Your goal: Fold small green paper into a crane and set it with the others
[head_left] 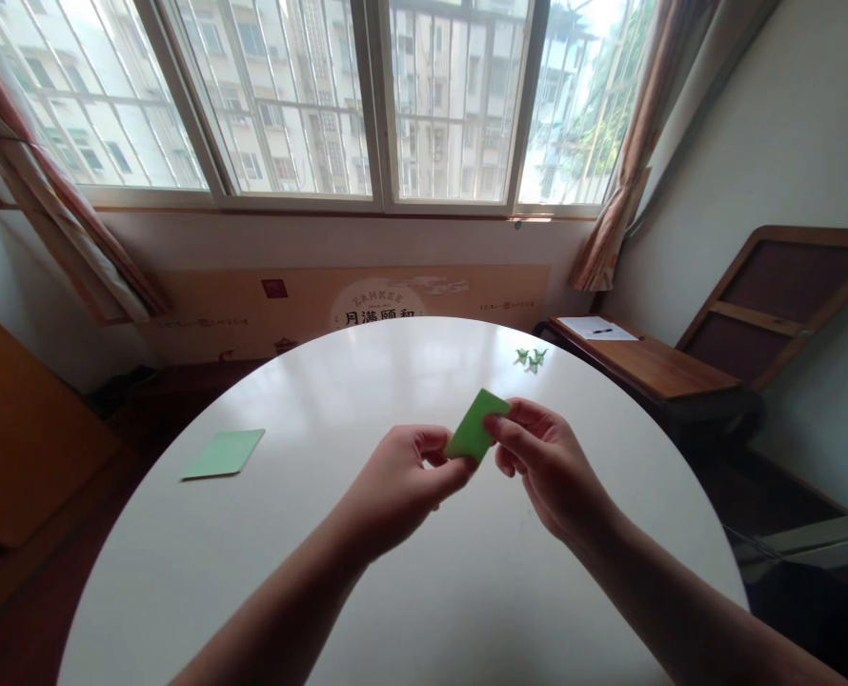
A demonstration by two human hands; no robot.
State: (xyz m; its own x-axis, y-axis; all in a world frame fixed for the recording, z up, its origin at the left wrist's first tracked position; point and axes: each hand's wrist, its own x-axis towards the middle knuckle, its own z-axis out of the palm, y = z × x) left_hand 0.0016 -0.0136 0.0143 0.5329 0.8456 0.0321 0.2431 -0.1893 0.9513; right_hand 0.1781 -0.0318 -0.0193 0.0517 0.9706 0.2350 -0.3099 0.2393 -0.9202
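A small green rectangle of folded paper (475, 429) is held up over the table, tilted, between both hands. My left hand (416, 476) pinches its lower left corner between thumb and fingers. On the upper right edge, my right hand (542, 453) grips the same paper, thumb on the front face and fingers behind. A stack of pale green square paper (225, 453) lies on the left of the table. Toward the back right sit several tiny green folded paper figures (531, 357) close together.
The round white table (310, 572) fills the foreground. Beyond its right edge stands a wooden side table (671, 367) with a white sheet (599, 329) and a pen (602, 332) on it. A printed cardboard panel (438, 295) leans below the barred window (445, 105).
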